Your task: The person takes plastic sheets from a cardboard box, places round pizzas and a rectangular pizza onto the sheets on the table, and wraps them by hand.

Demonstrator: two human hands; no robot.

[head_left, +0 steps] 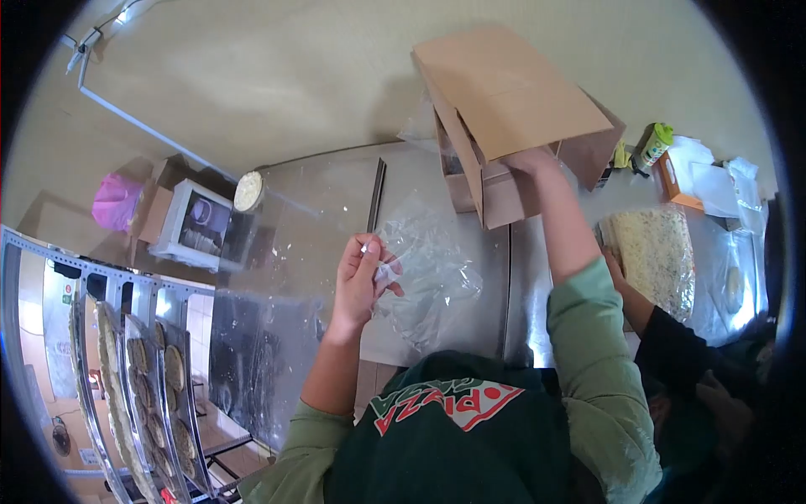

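My left hand [361, 281] is closed on the gathered end of a clear plastic bag [432, 273], which spreads over the metal table [294, 210] to its right. My right hand [531, 160] reaches into an open cardboard box [512, 92] standing at the back of the table. A raised flap hides most of its fingers and whatever they touch. Behind my left hand a dark metal bar [378, 193] lies on the table.
At the right, a co-worker's dark-sleeved arm [672, 344] touches a wrapped bag of pale shredded food [651, 260]. Beyond are a green cup [656, 143] and an orange box [680, 181]. Left are a round tub [249, 191], a scale [197, 223] and a tray rack [151, 378].
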